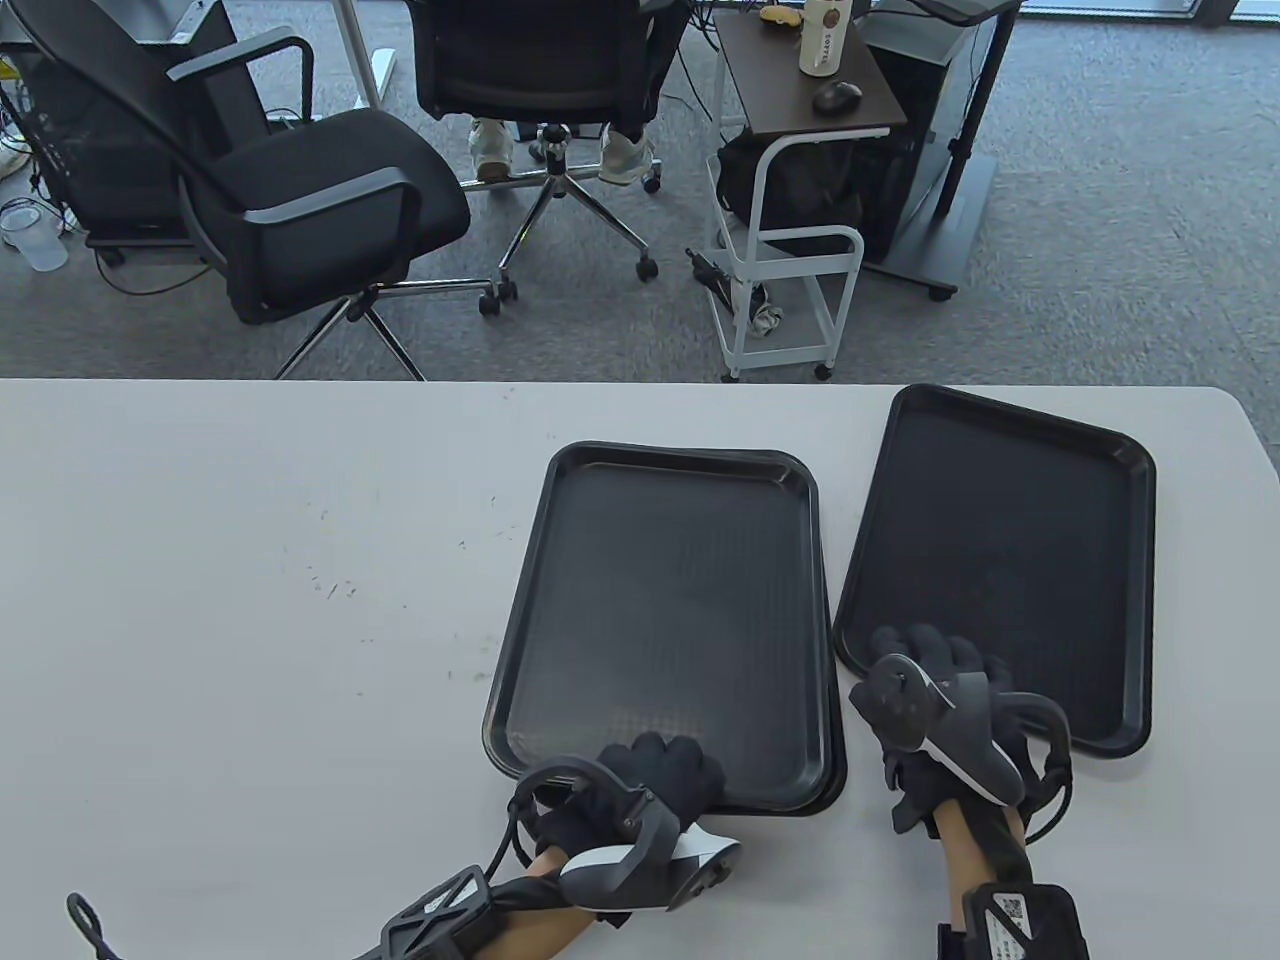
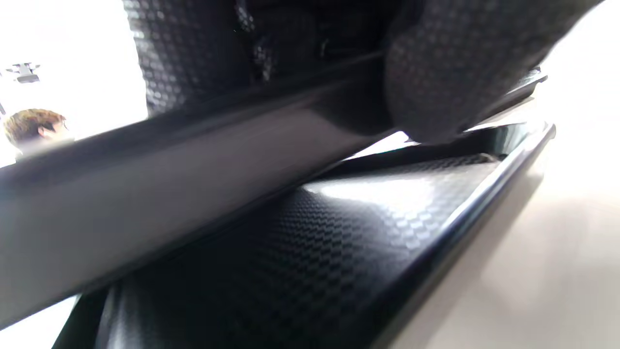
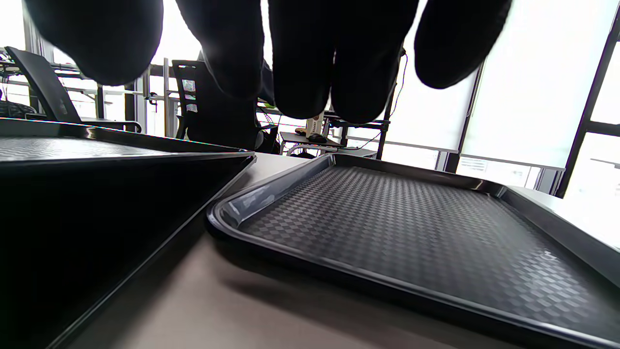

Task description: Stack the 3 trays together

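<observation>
Two stacked trays (image 1: 665,610) under left hand (image 1: 665,775); third tray (image 1: 1000,560) beneath right hand (image 1: 935,690).

An office: grey carpet (image 1: 1100,200), black swivel chairs (image 1: 310,200) on castors, a rolling side table (image 1: 800,90) carrying a computer mouse (image 1: 836,96), large bright windows (image 3: 523,87).

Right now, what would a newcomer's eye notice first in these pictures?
Two black textured plastic trays, one stacked on another, lie mid-table, the left gloved hand gripping the upper tray's near edge. A third black tray lies apart on the right, the right gloved hand over its near edge.
</observation>
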Available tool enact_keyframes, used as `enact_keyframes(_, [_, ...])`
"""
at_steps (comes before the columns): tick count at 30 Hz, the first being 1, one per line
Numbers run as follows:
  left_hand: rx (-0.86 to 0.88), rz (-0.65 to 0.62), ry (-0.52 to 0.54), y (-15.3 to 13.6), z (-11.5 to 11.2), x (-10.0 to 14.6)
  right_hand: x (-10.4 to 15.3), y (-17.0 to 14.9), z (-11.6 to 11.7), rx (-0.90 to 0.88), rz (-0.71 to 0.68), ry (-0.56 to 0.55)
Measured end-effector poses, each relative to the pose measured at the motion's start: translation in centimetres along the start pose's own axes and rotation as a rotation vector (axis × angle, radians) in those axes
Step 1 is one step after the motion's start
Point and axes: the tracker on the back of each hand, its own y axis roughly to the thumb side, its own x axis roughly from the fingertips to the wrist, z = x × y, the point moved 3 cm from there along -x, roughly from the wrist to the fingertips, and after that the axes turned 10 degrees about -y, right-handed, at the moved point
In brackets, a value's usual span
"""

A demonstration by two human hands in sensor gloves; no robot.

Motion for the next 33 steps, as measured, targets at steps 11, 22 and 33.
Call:
enact_keyframes(11, [0.096,-0.069,-0.047,0.4,-1.1,-0.6,0.1,0.2,0.1,0.016,-0.005,0.021])
enact_keyframes(22, [0.166,0.043,0.034,-4.4,0.6,0.7,0.0,0.3,0.3,0.013,-0.009,0.025])
enact_keyframes(33, [0.144,0.313,0.144,-16.8,3.6,4.4,0.0,0.3,0.3,0.004,-0.007,0.02])
